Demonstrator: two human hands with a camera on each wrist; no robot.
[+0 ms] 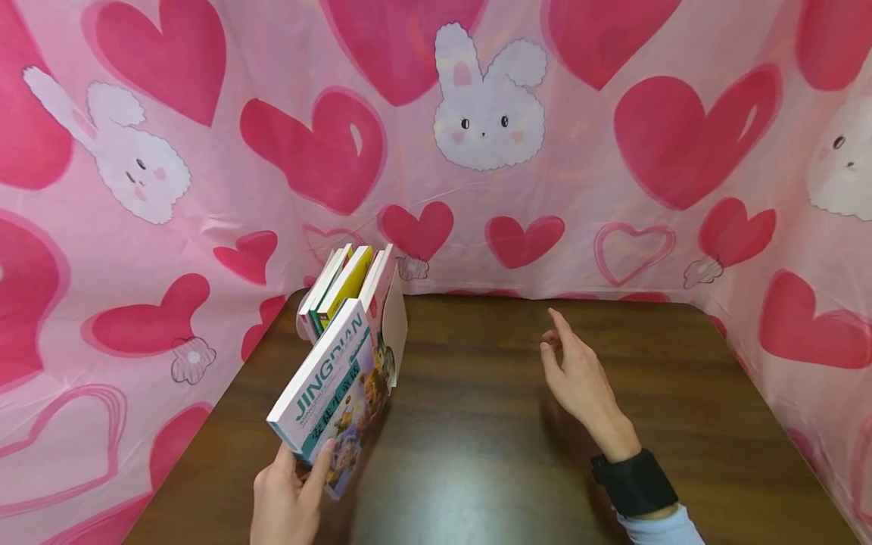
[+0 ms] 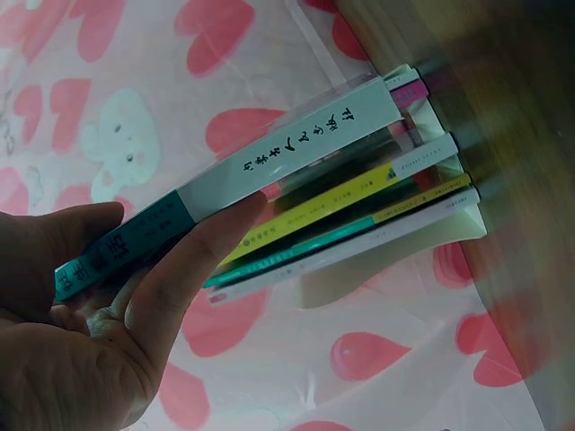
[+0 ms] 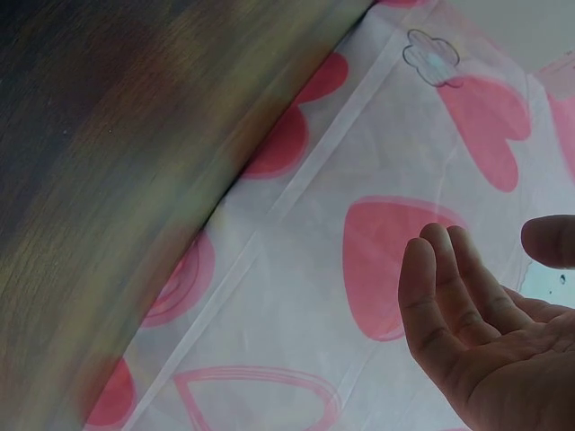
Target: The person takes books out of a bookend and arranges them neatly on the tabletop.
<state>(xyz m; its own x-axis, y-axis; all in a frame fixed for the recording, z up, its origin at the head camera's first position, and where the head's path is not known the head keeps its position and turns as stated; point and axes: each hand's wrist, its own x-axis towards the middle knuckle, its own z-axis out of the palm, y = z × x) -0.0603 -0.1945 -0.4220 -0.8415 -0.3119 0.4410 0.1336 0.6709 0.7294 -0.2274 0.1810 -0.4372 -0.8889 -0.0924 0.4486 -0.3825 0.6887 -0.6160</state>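
The left hand (image 1: 289, 492) comes in from the lower edge of the head view, its wrist out of frame. It grips firmly, thumb (image 1: 320, 465) pressed on one side and fingers opposed on the other; from its own wrist camera, one long finger stretches forward.

The right hand (image 1: 579, 378) hangs in the air, well apart from the left, its back up and index finger pointing forward. The thumb stands away from loosely bent fingers (image 3: 429, 310). A black wristband (image 1: 633, 483) circles the right wrist, with a pale sleeve (image 1: 661, 530) just behind.
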